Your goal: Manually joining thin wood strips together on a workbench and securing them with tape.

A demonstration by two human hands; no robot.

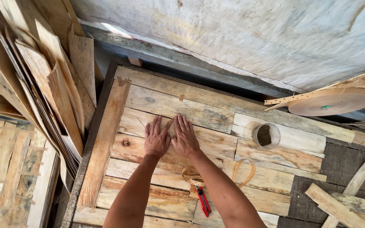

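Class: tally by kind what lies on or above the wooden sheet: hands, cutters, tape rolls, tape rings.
Hands: 2, left hand and right hand
Red cutter: 1
Big tape roll: 1
Small tape ring: 1
Total: 5

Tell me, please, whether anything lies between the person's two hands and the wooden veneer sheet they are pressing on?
Nothing visible does. The left hand and the right hand lie flat, side by side, directly on the veneer sheet. The loose tape strip and the red utility knife lie nearer the person, by the right forearm, clear of both palms.
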